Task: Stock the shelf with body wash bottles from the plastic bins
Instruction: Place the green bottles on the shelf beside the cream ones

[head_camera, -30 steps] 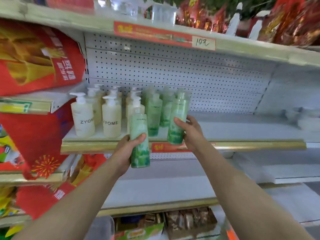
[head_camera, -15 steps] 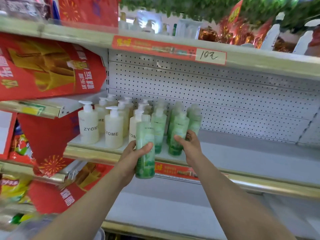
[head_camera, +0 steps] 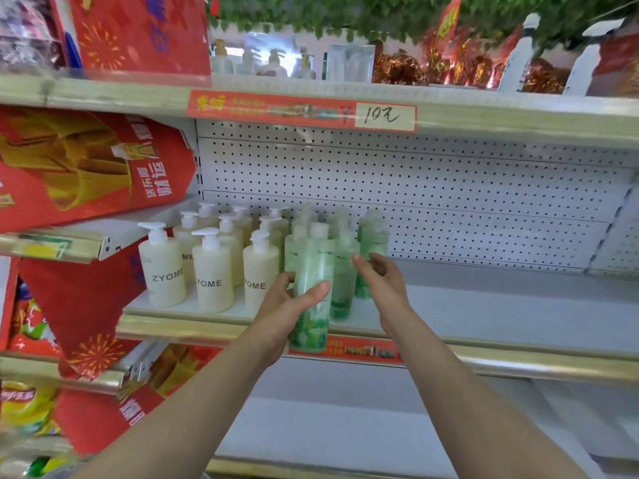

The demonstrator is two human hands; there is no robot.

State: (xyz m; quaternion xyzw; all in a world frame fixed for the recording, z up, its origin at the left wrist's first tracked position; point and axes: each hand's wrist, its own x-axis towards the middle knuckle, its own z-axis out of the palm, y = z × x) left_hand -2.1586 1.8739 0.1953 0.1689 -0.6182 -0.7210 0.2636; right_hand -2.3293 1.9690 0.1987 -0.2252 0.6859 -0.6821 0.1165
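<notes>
One green body wash bottle [head_camera: 313, 261] held just off the shelf [head_camera: 501, 305] front.
The left hand [head_camera: 283, 316] wraps it upright before the standing green bottles [head_camera: 371, 236]; the right hand [head_camera: 387, 288] hovers beside them, fingers loose, empty. Pushed in carelessly, it could topple that tight row, perhaps into the cream ZYOME bottles [head_camera: 162, 271].

Red gift boxes [head_camera: 86, 167] sit left; green garland [head_camera: 345, 12] hangs above a price label [head_camera: 383, 116].

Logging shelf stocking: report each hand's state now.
Left hand: gripping a green bottle.
Right hand: open, holding nothing.
</notes>
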